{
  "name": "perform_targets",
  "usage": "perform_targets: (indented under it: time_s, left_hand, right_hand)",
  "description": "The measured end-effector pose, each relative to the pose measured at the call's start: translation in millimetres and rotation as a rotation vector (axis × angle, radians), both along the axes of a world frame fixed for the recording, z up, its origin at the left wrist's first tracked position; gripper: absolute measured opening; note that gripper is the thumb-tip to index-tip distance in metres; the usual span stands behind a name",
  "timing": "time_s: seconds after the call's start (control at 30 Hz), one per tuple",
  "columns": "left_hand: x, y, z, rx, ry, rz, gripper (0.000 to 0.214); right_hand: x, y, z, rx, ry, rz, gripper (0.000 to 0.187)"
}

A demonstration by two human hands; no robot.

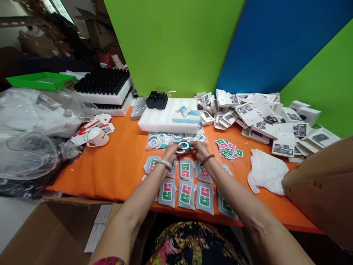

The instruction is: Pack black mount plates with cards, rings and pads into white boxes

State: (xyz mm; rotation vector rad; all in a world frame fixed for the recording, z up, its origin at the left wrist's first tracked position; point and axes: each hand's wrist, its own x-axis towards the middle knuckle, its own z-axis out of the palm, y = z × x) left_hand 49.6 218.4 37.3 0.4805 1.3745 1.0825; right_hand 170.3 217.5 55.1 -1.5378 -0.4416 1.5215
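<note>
Both hands meet at some teal and white ring-shaped stickers point(185, 144), in front of a clear plastic bag point(157, 140) that holds many more of them. My left hand point(172, 151), with a pale bangle at its wrist, is closed with its fingertips on the left edge of the rings. On the other side, the fingers of my right hand point(200, 148) pinch the right edge; a beaded bracelet is on that wrist. Below my hands lie two rows of grey pouches point(186, 194), with red and green printed cards point(204, 197) on top. My forearms cover some of these pouches.
A white foam block point(168, 123) with black boxes point(157, 100) stands behind the bag. Loose cards point(228, 149) and a pile of white boxes point(264, 117) lie to the right. At left are a mug point(97, 137) and foam trays; cardboard boxes point(322, 187) flank the table.
</note>
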Motion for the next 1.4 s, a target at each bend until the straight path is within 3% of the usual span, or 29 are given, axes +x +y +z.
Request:
perform_targets:
  time_s: [0.2,0.33,0.8,1.07,1.23,1.4]
  left_hand:
    - [-16.1,-22.3,18.5,-0.057,0.050,-0.146,0.010]
    - [-20.2,-37.5,24.5,-0.017,0.046,-0.199,0.024]
    - [-20.2,-52.2,33.5,0.099,-0.063,-0.251,0.021]
    - [-14.1,-47.7,43.0,0.169,-0.191,-0.137,0.026]
    - [-46.2,-30.0,61.1,0.180,-0.235,0.089,0.018]
    - [-75.2,-31.5,76.8,0.116,-0.295,0.300,0.016]
  right_hand:
    - [5.9,-16.2,8.2,0.108,0.009,0.198,0.008]
    - [8.9,-27.8,8.5,0.178,-0.012,0.285,0.009]
    - [8.4,-37.2,9.3,0.353,-0.075,0.447,0.036]
    - [10.9,-37.6,10.2,0.430,-0.186,0.494,0.035]
    - [28.7,-26.1,10.6,0.473,-0.383,0.458,0.025]
    - [22.7,-21.7,0.8,0.500,-0.613,0.586,0.009]
